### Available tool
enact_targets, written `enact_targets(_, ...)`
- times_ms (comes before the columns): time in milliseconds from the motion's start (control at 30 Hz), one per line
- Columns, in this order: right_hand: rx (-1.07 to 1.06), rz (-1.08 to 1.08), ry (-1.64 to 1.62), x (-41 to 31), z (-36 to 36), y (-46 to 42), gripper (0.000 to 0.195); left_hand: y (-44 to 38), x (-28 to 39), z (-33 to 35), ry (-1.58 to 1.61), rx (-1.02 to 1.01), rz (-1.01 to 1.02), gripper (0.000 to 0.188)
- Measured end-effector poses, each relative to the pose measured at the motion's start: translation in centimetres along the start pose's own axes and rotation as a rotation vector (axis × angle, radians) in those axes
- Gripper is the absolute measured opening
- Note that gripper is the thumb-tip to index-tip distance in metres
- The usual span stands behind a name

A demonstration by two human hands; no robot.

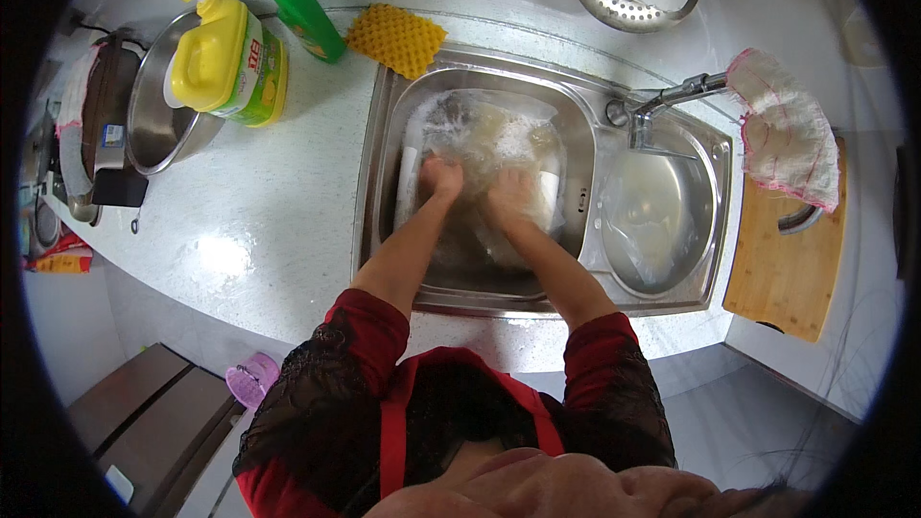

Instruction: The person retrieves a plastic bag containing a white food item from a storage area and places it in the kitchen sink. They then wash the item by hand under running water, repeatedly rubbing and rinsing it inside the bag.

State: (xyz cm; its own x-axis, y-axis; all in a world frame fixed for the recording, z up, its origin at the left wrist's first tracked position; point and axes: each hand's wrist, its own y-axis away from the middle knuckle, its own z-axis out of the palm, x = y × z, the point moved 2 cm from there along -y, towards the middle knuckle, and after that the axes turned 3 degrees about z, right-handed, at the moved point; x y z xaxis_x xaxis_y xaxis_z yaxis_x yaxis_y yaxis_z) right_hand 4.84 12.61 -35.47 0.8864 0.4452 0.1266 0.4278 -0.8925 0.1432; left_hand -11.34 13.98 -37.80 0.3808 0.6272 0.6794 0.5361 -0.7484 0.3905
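Observation:
Both of my hands are down in the large basin (496,288) of a stainless steel sink, in cloudy, sudsy water. My left hand (441,176) is curled near the left side, against a clear plastic piece (532,111) that looks like a bag or thin sheet. Under the water, my right hand (512,194) lies over the same clear material, fingers pointing away from me. White strips (549,191) show at its sides. Ripples and foam blur the fingers, so what they grip is hidden.
A chrome faucet (644,126) with a cloth (784,129) hung on it overhangs a smaller basin (647,216) holding clear plastic. A yellow sponge (397,39), green bottle (306,18), yellow detergent jug (230,61) and steel bowl (162,147) stand leftward. A wooden board (784,266) lies right.

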Motion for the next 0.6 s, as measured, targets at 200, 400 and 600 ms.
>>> enact_targets(200, -0.234, 0.106, -0.262, -1.0, -1.4, -2.4, 0.031, -0.8, 0.6, 1.2, -0.283, 0.049, 0.063, 0.018)
enact_targets(400, -0.016, 0.417, -0.955, -2.3, -5.0, -4.3, 0.049, -4.0, -1.3, 2.9, -0.251, -0.204, 0.241, 0.015)
enact_targets(600, 0.508, 0.236, -1.111, -2.2, -3.9, -3.8, 0.062, 1.3, 4.0, -4.3, 0.948, -0.303, 0.041, 0.018)
